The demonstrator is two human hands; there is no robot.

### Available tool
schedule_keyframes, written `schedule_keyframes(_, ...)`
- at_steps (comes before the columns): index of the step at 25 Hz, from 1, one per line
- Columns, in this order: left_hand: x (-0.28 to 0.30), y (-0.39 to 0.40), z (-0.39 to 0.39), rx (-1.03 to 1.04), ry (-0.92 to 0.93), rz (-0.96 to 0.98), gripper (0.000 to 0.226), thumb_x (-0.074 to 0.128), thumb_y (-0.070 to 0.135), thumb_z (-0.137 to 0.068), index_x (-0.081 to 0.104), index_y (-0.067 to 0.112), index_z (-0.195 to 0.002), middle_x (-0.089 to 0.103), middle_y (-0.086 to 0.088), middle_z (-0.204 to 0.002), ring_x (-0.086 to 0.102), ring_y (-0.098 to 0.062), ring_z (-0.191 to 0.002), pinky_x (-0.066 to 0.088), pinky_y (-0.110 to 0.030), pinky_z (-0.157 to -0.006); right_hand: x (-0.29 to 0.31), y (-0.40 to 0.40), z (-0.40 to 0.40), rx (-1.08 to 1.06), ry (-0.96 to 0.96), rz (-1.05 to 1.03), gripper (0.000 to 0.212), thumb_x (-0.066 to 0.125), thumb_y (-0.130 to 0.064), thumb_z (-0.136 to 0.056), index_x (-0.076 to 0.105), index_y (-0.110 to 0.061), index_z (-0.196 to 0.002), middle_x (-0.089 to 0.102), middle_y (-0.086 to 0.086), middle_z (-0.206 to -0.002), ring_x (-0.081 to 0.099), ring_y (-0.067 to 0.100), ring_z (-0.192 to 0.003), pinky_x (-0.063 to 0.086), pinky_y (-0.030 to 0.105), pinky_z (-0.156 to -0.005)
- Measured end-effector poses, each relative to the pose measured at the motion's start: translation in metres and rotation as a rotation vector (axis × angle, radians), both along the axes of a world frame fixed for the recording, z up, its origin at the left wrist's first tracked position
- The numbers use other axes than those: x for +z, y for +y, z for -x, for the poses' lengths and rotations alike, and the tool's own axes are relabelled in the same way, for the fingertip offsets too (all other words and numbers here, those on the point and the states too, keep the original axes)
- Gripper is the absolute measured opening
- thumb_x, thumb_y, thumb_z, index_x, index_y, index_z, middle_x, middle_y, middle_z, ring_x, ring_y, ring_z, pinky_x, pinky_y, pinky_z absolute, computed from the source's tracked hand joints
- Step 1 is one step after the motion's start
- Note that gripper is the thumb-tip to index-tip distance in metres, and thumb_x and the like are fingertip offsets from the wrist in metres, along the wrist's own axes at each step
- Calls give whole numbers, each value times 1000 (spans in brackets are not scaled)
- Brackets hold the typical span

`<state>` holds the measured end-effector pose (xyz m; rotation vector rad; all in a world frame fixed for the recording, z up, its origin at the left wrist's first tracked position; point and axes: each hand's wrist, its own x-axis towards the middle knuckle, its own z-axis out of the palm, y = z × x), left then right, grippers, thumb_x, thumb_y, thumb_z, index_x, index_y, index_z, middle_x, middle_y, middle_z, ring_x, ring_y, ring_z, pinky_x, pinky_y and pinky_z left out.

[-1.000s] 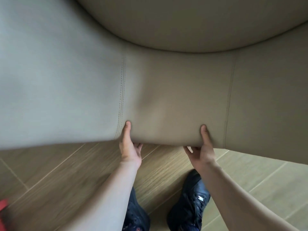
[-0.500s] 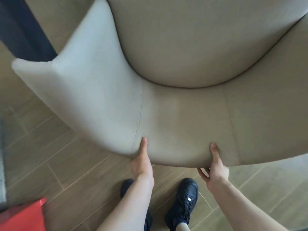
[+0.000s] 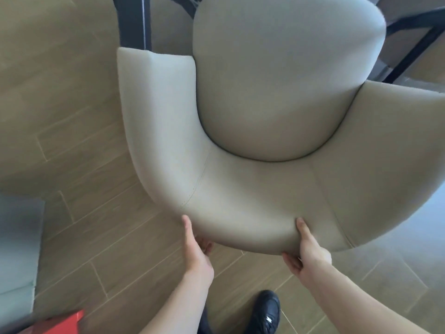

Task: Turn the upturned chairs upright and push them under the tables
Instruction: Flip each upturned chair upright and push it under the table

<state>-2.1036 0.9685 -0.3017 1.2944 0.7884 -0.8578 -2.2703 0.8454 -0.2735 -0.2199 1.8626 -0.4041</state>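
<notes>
A beige upholstered chair (image 3: 252, 194) with a curved wrap-around backrest and a round seat cushion (image 3: 277, 88) fills the middle of the view, seat side facing up. My left hand (image 3: 196, 249) grips the top edge of the backrest, thumb on the inner face and fingers behind. My right hand (image 3: 307, 251) holds the same edge a little to the right, in the same way. The chair's legs are hidden beneath it.
Black metal table legs stand beyond the chair at top left (image 3: 133, 20) and top right (image 3: 414, 44). Wood-look floor tiles (image 3: 84, 153) surround it. A grey surface (image 3: 16, 249) and a red object (image 3: 65, 324) lie at the lower left. My black shoe (image 3: 265, 314) is below.
The chair has moved away from me and lower in view, so its whole seat and both backrest ends now show. Both hands keep their grip on the backrest edge.
</notes>
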Motion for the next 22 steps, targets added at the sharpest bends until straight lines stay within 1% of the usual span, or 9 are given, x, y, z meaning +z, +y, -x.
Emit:
schedule_keyframes(2, 3, -17, 5, 188, 157, 195, 82, 47, 91, -73, 68, 24, -116, 71, -1, -114, 65, -24, -102, 49, -41, -96, 8, -15, -3, 13, 20, 3, 58, 87, -51, -67, 49, -11, -84, 54, 5, -91, 67, 31, -79, 55, 28, -43)
schedule_keyframes(5, 18, -52, 0, 192, 132, 228, 80, 29, 89, -81, 71, 36, -122, 72, 1, -127, 65, -29, -117, 42, -55, -109, 25, -28, -10, 42, 26, -12, 58, 89, -53, -63, 54, -12, -84, 55, 5, -94, 63, 27, -75, 51, 25, -36)
schedule_keyframes(9, 60, -73, -7, 207, 142, 219, 72, 29, 85, -83, 73, 40, -117, 72, 5, -126, 66, -25, -115, 45, -53, -107, 62, -49, -16, 80, 76, -28, 63, 88, -60, -59, 57, -14, -89, 59, 4, -100, 63, 24, -81, 46, 21, -38)
schedule_keyframes(11, 87, -82, -3, 203, 173, 222, 74, 28, 86, -81, 71, 40, -120, 71, 4, -127, 64, -28, -119, 43, -57, -109, 95, -64, -17, 160, 97, -69, 67, 85, -62, -62, 60, -14, -102, 62, 6, -115, 66, 27, -90, 44, 22, -41)
schedule_keyframes(14, 122, -100, 7, 222, 233, 215, 75, 25, 86, -82, 66, 40, -125, 66, 2, -133, 61, -31, -122, 41, -57, -110, 149, -96, -12, 398, 94, -112, 75, 81, -59, -70, 57, -12, -124, 64, 11, -112, 67, 30, -84, 49, 20, -38)
schedule_keyframes(16, 140, -113, 6, 231, 251, 211, 75, 22, 85, -85, 62, 40, -129, 63, 2, -138, 58, -32, -125, 40, -58, -111, 176, -119, -6, 730, 420, 83, 96, 83, -54, -69, 42, -5, -141, 48, 17, -132, 59, 39, -110, 61, 39, -66)
schedule_keyframes(18, 154, -123, 0, 196, 231, 213, 78, 19, 83, -86, 60, 37, -134, 60, -1, -142, 54, -34, -129, 38, -60, -112, 187, -132, -7, 1156, 823, 619, 101, 81, -45, -73, 25, -13, -150, 28, 14, -147, 40, 41, -129, 49, 50, -94)
schedule_keyframes(20, 162, -132, -13, 141, 214, 231, 77, 19, 81, -88, 61, 32, -129, 61, -4, -137, 55, -36, -123, 40, -59, -109, 193, -132, -25, 1576, 762, 914, 76, 66, -46, -83, 33, -24, -148, 34, 4, -146, 36, 31, -135, 31, 49, -112)
schedule_keyframes(22, 169, -143, -25, 93, 153, 258, 73, 21, 78, -91, 60, 28, -128, 61, -6, -133, 56, -36, -118, 43, -54, -104, 184, -136, -39, 1823, 624, 809, 71, 55, -57, -83, 37, -29, -146, 40, -3, -145, 28, 22, -142, 4, 50, -123)
